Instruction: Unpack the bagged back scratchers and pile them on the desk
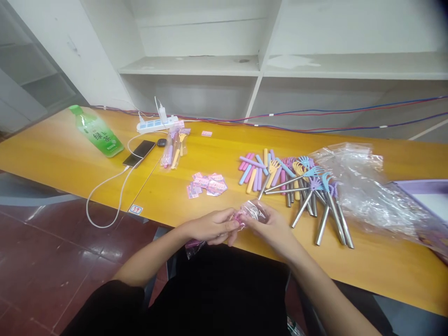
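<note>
Close to the table's front edge, my left hand (pixel 214 226) and my right hand (pixel 275 229) are closed on one clear plastic bag (pixel 257 211) with something pink inside. Its pink part resembles the back scratcher heads nearby, but fingers cover much of it. The bag's lower end, pinkish purple, sticks out below my left wrist. Ahead and right lies a pile of back scratchers (pixel 310 186) with metal rods and hand-shaped heads. Beside them are several loose pastel handles (pixel 257 172). Small printed cards (pixel 207 184) lie in a heap ahead of my left hand.
Packed back scratchers (pixel 174 148) lie at the back, near a power strip (pixel 157 124). Farther left are a phone (pixel 139 153) on a white cable and a green bottle (pixel 98 133) lying tilted. Clear bags (pixel 371 191) and a purple-edged box (pixel 420 186) occupy the right.
</note>
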`<action>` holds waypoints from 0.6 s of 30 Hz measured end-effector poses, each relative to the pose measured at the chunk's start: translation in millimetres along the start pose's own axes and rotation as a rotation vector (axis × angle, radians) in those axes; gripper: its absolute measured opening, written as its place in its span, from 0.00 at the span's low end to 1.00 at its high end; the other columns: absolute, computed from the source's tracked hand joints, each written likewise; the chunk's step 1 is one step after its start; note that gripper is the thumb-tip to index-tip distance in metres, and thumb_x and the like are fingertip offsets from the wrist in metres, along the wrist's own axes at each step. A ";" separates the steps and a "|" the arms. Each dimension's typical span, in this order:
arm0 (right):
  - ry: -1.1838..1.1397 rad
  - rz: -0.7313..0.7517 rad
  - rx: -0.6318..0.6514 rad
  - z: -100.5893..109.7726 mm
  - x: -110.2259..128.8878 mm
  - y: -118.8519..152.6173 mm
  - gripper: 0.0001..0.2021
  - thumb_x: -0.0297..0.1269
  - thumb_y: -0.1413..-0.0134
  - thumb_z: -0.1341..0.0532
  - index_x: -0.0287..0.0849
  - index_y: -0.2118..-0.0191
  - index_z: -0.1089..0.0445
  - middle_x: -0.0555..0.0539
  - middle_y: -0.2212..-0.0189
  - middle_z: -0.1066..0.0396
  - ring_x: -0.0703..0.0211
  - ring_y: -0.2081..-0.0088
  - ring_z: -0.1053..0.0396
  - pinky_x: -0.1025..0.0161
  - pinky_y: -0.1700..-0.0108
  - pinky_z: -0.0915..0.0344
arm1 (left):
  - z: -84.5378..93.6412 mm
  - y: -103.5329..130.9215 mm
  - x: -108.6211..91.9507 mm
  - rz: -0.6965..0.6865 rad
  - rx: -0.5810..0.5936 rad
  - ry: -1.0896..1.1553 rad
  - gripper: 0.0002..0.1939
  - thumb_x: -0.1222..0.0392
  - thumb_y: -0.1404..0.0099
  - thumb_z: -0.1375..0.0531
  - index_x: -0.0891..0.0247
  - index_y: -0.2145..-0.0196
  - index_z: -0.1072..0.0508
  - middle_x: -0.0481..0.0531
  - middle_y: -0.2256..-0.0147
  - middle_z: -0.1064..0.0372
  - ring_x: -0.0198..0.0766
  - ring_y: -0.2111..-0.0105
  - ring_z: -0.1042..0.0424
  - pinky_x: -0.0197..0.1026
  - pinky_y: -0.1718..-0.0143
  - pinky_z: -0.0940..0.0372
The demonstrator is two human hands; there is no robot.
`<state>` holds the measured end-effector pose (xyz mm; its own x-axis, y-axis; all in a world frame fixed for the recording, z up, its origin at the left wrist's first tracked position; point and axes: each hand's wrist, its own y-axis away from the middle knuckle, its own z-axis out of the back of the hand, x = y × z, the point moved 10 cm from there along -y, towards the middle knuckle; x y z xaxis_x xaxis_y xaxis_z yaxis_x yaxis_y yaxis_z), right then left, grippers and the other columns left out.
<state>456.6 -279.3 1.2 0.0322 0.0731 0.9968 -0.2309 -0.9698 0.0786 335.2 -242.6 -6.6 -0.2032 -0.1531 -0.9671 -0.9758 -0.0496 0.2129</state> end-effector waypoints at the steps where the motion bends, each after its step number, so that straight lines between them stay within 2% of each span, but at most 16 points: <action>1: -0.022 -0.016 -0.067 4.3 -0.5 0.2 0.21 0.53 0.47 0.23 0.44 0.56 0.24 0.48 0.66 0.24 0.59 0.68 0.28 0.63 0.68 0.29 | 1.0 -0.3 0.8 -0.001 -0.007 0.016 0.22 0.36 0.22 0.45 0.60 0.51 0.39 0.46 0.66 0.27 0.23 0.84 0.41 0.33 0.81 0.47; 3: -0.076 -0.018 -0.220 23.5 4.3 -0.2 0.21 0.53 0.49 0.23 0.43 0.59 0.23 0.49 0.69 0.26 0.63 0.74 0.34 0.66 0.75 0.36 | 2.3 -0.6 2.3 -0.005 -0.011 0.056 0.24 0.37 0.23 0.42 0.60 0.50 0.39 0.47 0.65 0.27 0.26 0.81 0.34 0.32 0.78 0.41; 6: -0.197 0.061 -0.433 64.6 22.5 3.0 0.22 0.52 0.53 0.21 0.44 0.62 0.25 0.51 0.71 0.29 0.68 0.77 0.41 0.68 0.80 0.44 | 5.7 -0.5 3.1 -0.019 -0.030 0.096 0.24 0.38 0.26 0.38 0.62 0.50 0.36 0.51 0.62 0.26 0.32 0.72 0.24 0.34 0.71 0.32; 9: -0.290 0.132 -0.536 91.6 39.0 8.3 0.22 0.50 0.55 0.19 0.44 0.65 0.27 0.54 0.73 0.35 0.71 0.78 0.47 0.71 0.82 0.49 | 13.7 -1.0 3.4 -0.034 -0.098 0.101 0.21 0.42 0.25 0.37 0.63 0.51 0.32 0.53 0.61 0.25 0.35 0.68 0.22 0.38 0.64 0.27; 12: -0.351 0.136 -0.587 100.1 42.4 12.5 0.24 0.48 0.60 0.17 0.43 0.66 0.28 0.56 0.74 0.40 0.72 0.77 0.49 0.74 0.83 0.50 | 20.2 -2.8 4.4 -0.051 -0.157 0.087 0.18 0.46 0.25 0.37 0.65 0.51 0.30 0.54 0.61 0.24 0.36 0.68 0.21 0.41 0.63 0.25; 18: -0.439 0.167 -0.702 109.2 39.0 21.2 0.27 0.44 0.66 0.15 0.42 0.63 0.26 0.56 0.72 0.36 0.74 0.77 0.47 0.76 0.82 0.47 | 39.8 -0.7 4.2 -0.165 -0.378 0.069 0.16 0.56 0.27 0.38 0.60 0.46 0.36 0.52 0.62 0.23 0.36 0.74 0.21 0.38 0.71 0.26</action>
<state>559.1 -322.5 40.2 0.2855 -0.2966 0.9113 -0.8123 -0.5794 0.0659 331.8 -203.9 -16.4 -0.0282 -0.1780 -0.9836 -0.8941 -0.4355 0.1044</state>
